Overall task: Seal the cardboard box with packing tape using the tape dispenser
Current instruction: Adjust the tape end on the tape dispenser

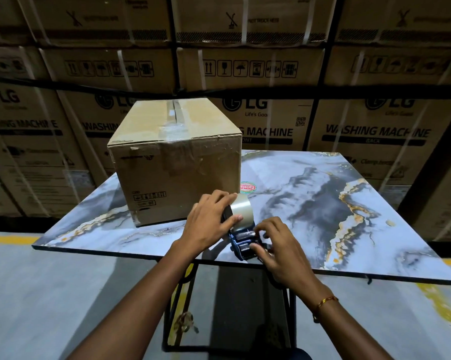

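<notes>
A brown cardboard box (177, 162) stands on the left half of the marble-patterned table (323, 203). Clear tape runs along its top seam and down its front face. In front of the box lies a blue tape dispenser (241, 240) with a roll of clear tape (241, 207). My left hand (209, 219) is clasped over the roll from the left. My right hand (276, 245) pinches the dispenser's front end, near the roller and the tape end. Both hands sit close to the table's near edge.
A red and green round sticker (248, 187) lies on the table right of the box. Stacked washing machine cartons (375, 131) wall off the back. The table's black metal frame (183, 307) stands on a grey floor with yellow lines (9, 239).
</notes>
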The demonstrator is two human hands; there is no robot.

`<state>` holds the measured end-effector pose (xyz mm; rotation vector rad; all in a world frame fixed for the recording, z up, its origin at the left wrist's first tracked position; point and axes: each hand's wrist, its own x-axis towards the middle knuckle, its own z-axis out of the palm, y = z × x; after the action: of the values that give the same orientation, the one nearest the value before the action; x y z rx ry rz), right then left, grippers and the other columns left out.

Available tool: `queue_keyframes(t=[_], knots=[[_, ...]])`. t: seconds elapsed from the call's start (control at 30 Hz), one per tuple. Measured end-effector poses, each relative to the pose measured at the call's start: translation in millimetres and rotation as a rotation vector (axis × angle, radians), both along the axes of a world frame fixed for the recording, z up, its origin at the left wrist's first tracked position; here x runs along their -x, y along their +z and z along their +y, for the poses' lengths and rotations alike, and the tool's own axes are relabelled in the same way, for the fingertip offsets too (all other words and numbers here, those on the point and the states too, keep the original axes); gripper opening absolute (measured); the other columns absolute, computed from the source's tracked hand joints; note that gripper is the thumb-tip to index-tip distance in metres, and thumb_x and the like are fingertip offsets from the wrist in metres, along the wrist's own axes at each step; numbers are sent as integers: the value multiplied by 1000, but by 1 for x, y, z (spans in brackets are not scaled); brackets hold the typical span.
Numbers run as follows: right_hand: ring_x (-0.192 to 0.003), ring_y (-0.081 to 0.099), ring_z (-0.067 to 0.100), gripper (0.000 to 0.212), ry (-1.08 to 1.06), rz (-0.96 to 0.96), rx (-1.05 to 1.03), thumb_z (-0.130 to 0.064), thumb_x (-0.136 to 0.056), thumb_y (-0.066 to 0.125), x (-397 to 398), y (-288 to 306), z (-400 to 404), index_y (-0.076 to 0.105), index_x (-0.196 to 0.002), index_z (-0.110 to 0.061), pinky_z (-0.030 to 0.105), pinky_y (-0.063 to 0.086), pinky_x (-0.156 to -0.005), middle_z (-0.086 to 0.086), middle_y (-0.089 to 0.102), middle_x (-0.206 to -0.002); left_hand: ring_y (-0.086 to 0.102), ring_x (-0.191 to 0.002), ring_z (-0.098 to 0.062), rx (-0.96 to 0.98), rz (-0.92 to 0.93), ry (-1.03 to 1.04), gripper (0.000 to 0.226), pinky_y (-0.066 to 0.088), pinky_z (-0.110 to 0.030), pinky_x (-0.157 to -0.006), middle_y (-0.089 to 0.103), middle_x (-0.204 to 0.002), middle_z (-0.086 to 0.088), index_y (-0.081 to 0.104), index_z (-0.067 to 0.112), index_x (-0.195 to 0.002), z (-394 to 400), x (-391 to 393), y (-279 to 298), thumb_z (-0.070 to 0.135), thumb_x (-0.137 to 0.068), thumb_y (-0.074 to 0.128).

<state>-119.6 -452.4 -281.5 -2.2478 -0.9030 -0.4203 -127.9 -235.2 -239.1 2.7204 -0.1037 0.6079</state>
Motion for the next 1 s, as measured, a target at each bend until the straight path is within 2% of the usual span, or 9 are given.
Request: queue_keyframes(t=[0.1, 0.3, 0.43, 0.57, 0.67, 0.83, 0.97, 1.0], knots=[[-104, 58, 18, 28, -30, 85, 2, -39, -93, 61, -6, 1, 5, 56, -120, -32, 36, 56, -85, -13, 43, -121, 48, -116, -17, 0, -5, -5, 58, 46, -37, -90, 52, -133, 10, 48, 32, -142, 0, 1, 0, 57, -91, 55], [-92, 60, 17, 12, -7, 147, -66, -24, -90, 70, -9, 6, 12, 62, -98, -29, 38, 57, -78, -13, 45, -110, 47, -117, -18, -1, -18, -12, 58, 45, -36, -90, 52, -133, 10, 50, 31, -142, -1, 1, 0, 57, -90, 57], [-94, 53, 14, 9, -20, 7, -7, -19, -90, 70, -9, 10, 11, 62, -92, -22, 31, 51, -71, -9, 49, -105, 47, -118, -19, -55, -15, 16, 61, 43, -36, -88, 52, -133, 10, 49, 33, -141, -1, 0, 1, 63, -88, 54], [-94, 51, 19, 9, -44, -212, 193, -24, -93, 62, -4, 12, 12, 55, -93, -19, 39, 50, -55, -6, 53, -102, 47, -119, -20, -129, -22, 55, 66, 42, -37, -90, 53, -134, 10, 46, 32, -142, -2, 0, 1, 68, -86, 52], [-98, 53, 19, 7, -32, -225, 225, -25, -97, 56, 2, 9, 8, 51, -96, -20, 41, 51, -56, -7, 53, -109, 48, -118, -20, -143, -22, 68, 63, 42, -38, -90, 52, -135, 10, 44, 33, -143, -2, -2, -2, 64, -89, 49], [-111, 55, 17, 4, -28, -141, 146, -21, -96, 54, 15, -4, -4, 51, -98, -22, 39, 55, -66, -12, 50, -140, 51, -112, -23, -122, -2, 69, 56, 42, -40, -87, 56, -128, 6, 47, 31, -139, -4, -9, -1, 60, -91, 43], [-99, 63, 23, 5, -7, -124, 92, -17, -96, 57, 16, -2, -4, 53, -96, -20, 39, 55, -65, -8, 47, -138, 52, -110, -23, -121, 6, 74, 56, 41, -40, -87, 59, -126, 5, 48, 30, -137, -4, -14, -2, 60, -93, 33], [-101, 64, 22, 5, -5, -123, 87, -17, -96, 58, 18, -3, -3, 54, -95, -20, 40, 56, -65, -7, 45, -138, 52, -110, -23, -109, 13, 74, 57, 40, -40, -87, 60, -126, 5, 48, 30, -137, -3, -14, -2, 61, -93, 30]])
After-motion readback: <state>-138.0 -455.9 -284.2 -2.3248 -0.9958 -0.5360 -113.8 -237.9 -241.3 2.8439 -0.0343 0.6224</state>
